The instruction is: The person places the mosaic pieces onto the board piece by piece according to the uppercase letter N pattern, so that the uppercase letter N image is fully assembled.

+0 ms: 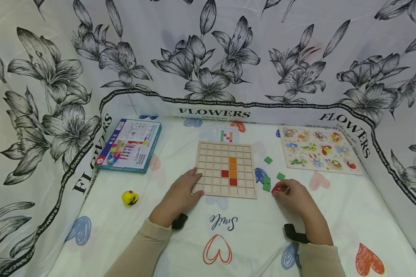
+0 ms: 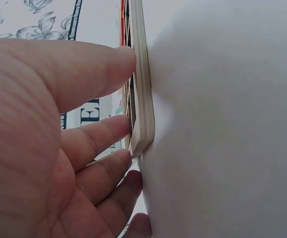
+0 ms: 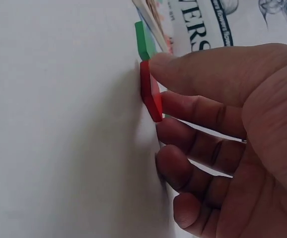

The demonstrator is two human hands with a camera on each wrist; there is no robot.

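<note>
In the head view a wooden grid board (image 1: pixel 211 154) holds a short column of orange tiles (image 1: pixel 232 167), a red tile (image 1: pixel 233 181) at its lower end and another red tile (image 1: pixel 225 173) beside it. My left hand (image 1: pixel 183 192) rests at the board's near left corner, fingers extended along the edge; the left wrist view shows the thumb (image 2: pixel 116 62) at its rim. To the right of the board, my right hand (image 1: pixel 294 197) pinches a loose red tile (image 3: pixel 150 91) between thumb and index finger, low over the cloth. Several green tiles (image 1: pixel 266 186) lie just left of it.
Behind the board lies a pattern card (image 1: pixel 227 134) with coloured squares. A picture puzzle board (image 1: pixel 319 148) sits at the back right, a boxed game (image 1: pixel 130 145) at the back left. A small yellow toy (image 1: pixel 130 198) stands on the left of the printed cloth.
</note>
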